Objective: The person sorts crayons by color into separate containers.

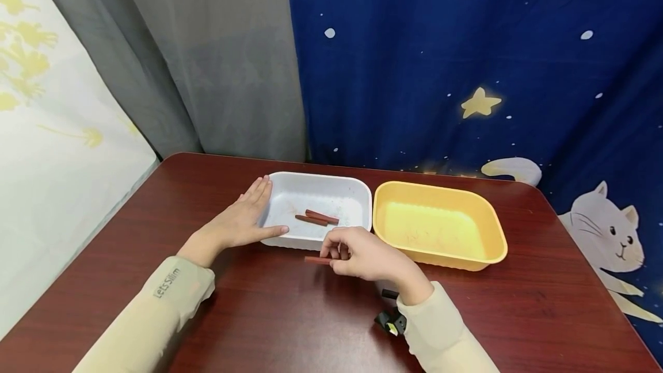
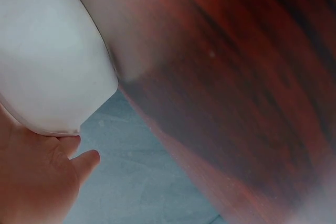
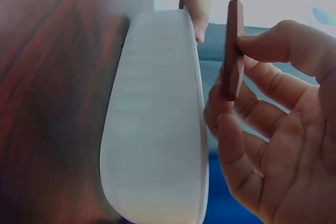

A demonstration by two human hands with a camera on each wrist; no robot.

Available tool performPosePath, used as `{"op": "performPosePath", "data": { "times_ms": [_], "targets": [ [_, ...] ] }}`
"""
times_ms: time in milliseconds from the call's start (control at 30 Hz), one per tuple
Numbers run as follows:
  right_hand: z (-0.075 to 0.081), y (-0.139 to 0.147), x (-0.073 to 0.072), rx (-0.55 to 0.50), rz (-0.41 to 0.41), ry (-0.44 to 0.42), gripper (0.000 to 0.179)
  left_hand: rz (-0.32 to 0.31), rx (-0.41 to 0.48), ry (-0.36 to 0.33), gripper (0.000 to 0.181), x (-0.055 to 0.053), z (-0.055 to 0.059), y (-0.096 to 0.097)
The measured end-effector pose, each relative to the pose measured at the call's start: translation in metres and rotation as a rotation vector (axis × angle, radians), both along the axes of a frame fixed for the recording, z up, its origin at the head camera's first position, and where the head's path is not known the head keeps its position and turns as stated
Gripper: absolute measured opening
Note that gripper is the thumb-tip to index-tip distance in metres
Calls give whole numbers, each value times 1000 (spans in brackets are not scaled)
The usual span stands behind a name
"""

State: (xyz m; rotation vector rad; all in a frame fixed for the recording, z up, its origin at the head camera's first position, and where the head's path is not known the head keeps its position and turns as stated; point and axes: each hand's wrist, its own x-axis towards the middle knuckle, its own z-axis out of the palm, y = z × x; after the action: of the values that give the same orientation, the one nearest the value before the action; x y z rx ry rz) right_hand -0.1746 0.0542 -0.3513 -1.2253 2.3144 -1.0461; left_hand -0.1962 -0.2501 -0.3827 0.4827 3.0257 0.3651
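Between the thumb and fingers of my right hand (image 1: 365, 255) is a short reddish-brown stick (image 1: 317, 260), pinched in front of the white tray (image 1: 295, 243). The right wrist view shows flat facets along this stick (image 3: 233, 51), held higher than the tray's rim. My left hand (image 1: 240, 223) rests on the tray's left end, its fingers straight along the rim and the thumb over the front corner. Inside the tray lie two similar sticks (image 1: 311, 220), close together. Only part of the left hand (image 2: 37, 177) appears in the left wrist view, against the tray's edge.
Just right of the white tray stands a yellow tray (image 1: 440, 255) with faint marks on its floor. Both sit on a dark red wooden table (image 1: 279, 315). Behind it hang grey and blue curtains (image 1: 393, 73). A small black device (image 1: 391, 321) is at the right wrist.
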Motion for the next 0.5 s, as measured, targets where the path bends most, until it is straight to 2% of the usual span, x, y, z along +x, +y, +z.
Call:
{"op": "performPosePath", "data": {
  "times_ms": [233,500],
  "targets": [
    [-2,-4,-19,-114,-23,-18,16,-5,2,16,115,0,-1,-1],
    [-3,-10,-37,-138,-61,10,15,-4,5,6,116,-1,-2,0]
  ]
}}
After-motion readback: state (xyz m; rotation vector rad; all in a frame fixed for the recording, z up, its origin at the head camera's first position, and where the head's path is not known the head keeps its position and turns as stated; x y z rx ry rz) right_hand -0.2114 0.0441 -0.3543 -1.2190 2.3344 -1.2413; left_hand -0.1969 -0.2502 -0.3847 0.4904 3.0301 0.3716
